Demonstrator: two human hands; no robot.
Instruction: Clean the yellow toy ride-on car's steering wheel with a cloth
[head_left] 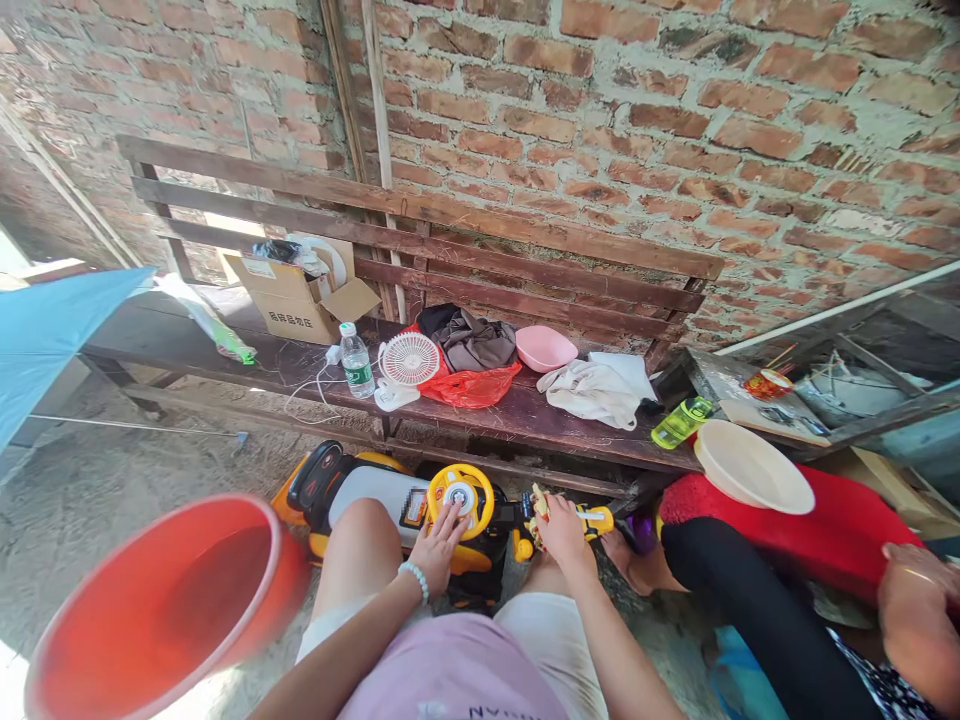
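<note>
Below the bench stands a ride-on toy digger (367,495) in yellow, grey and black, close in front of my knees. My left hand (441,548), with a beaded bracelet at the wrist, lies on the lower part of its yellow steering wheel (478,478), fingers stretched out. To the right, my right hand (564,530) is closed over a small pale-yellow lumpy thing (538,502) above the toy's front arm (596,520). What exactly that thing is, I cannot make out; the fingers partly hide it.
A large red tub (274,590) stands at left. The wooden bench (330,385) holds a cardboard box (281,305), water bottle (356,362), small fan (409,358), red bag (472,388) and pink basin (546,347). At right sits another person (720,570) near a cream basin (754,465).
</note>
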